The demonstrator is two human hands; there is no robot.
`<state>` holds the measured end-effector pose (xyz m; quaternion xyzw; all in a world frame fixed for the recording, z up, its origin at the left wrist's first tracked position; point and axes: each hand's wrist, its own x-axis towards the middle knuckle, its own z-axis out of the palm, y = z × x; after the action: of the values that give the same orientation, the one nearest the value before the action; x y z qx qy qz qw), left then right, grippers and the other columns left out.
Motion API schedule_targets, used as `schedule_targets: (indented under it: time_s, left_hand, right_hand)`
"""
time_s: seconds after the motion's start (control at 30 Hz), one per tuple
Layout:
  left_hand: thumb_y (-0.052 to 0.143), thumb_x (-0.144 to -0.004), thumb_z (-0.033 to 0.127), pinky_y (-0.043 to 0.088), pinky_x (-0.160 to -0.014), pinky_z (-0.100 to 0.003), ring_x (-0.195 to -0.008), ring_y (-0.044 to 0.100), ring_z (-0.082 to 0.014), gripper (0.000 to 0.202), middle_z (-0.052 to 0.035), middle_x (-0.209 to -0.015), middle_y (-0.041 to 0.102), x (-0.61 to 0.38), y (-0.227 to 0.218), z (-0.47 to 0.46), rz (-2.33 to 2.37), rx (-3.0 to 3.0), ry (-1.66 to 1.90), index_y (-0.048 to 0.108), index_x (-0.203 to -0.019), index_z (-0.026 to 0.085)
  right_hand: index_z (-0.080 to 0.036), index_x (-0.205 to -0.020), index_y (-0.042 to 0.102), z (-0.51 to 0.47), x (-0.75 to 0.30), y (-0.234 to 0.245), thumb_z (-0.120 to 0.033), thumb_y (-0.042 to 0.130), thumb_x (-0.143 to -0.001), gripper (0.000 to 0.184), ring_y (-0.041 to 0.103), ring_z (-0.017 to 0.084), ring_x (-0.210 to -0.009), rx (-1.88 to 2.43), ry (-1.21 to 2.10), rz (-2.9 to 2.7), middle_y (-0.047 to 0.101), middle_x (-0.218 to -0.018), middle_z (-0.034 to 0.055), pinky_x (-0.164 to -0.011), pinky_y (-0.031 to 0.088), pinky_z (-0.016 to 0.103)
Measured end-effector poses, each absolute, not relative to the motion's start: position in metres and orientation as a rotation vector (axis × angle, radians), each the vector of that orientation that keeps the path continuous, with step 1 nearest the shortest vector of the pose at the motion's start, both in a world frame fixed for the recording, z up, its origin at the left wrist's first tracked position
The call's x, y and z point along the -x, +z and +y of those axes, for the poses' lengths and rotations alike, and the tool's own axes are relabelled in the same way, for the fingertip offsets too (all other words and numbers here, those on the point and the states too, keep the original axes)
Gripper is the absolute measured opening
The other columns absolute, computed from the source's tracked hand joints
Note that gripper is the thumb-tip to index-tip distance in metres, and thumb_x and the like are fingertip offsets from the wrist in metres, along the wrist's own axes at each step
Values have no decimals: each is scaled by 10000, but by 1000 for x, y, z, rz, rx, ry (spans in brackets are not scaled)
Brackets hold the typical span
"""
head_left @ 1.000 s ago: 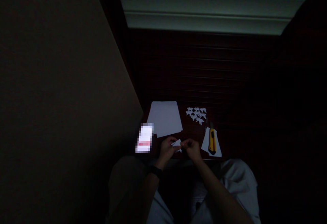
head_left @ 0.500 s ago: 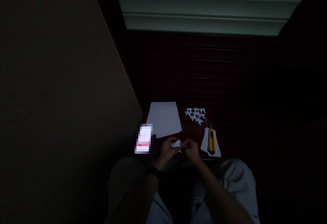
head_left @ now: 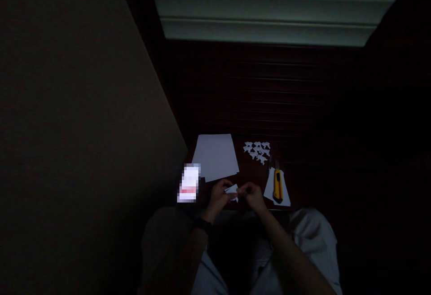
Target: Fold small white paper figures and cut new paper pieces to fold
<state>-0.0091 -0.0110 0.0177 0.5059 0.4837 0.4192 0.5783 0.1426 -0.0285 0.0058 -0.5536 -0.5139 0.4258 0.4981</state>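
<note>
My left hand and my right hand meet over the near edge of a small dark table. Between their fingertips they pinch a small white piece of paper. Both hands have their fingers curled closed on it. A dark watch band sits on my left wrist. The scene is very dim, so the paper's shape is hard to make out.
A stack of white sheets lies at the table's back left. Several small folded white paper shapes are grouped at the back. A yellow utility knife rests on a paper scrap on the right. A lit, blurred screen lies left.
</note>
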Motion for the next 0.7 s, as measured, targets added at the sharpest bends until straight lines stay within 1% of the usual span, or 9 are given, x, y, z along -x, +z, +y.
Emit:
schedule_targets:
  time_s: [0.13, 0.23, 0.47, 0.6, 0.7]
  left_hand:
    - [718, -533, 225, 408, -378, -170, -499, 566, -113, 382, -5, -701, 616, 12, 15, -10, 1132, -1213, 955, 530, -858, 158]
    - [723, -536, 264, 406, -385, -172, -481, 556, -104, 381, 1, -670, 612, 14, 13, -10, 1122, -1232, 949, 529, -845, 155]
    - [721, -543, 246, 412, -431, -181, -505, 562, -110, 385, -1, -656, 615, 16, 14, -11, 1055, -1246, 922, 537, -865, 143]
    - [734, -524, 236, 427, -463, -190, -541, 576, -119, 406, -4, -680, 619, 16, 16, -12, 1045, -1233, 932, 545, -870, 143]
    - [733, -526, 245, 428, -468, -193, -538, 575, -118, 401, -2, -675, 618, 17, 17, -12, 1062, -1227, 938, 551, -868, 143]
  right_hand:
    - [-161, -644, 592, -28, -143, 7, -295, 642, -631, 144, 533, 133, -570, 1349, 1001, -1310, 604, -618, 10, -551, 421, 233]
    - [-164, -647, 589, -28, -142, 5, -305, 636, -638, 149, 526, 131, -565, 1379, 968, -1319, 597, -615, 7, -535, 411, 227]
    - [-171, -631, 567, -30, -139, 8, -328, 608, -675, 168, 540, 144, -609, 1380, 922, -1311, 603, -639, 15, -575, 415, 240]
    - [-182, -718, 574, -31, -135, 10, -316, 632, -654, 160, 541, 143, -636, 1342, 897, -1292, 588, -676, 0, -597, 419, 239]
    - [-193, -834, 580, -30, -135, 9, -290, 657, -623, 245, 556, 151, -675, 1306, 927, -1275, 595, -720, -2, -625, 433, 246]
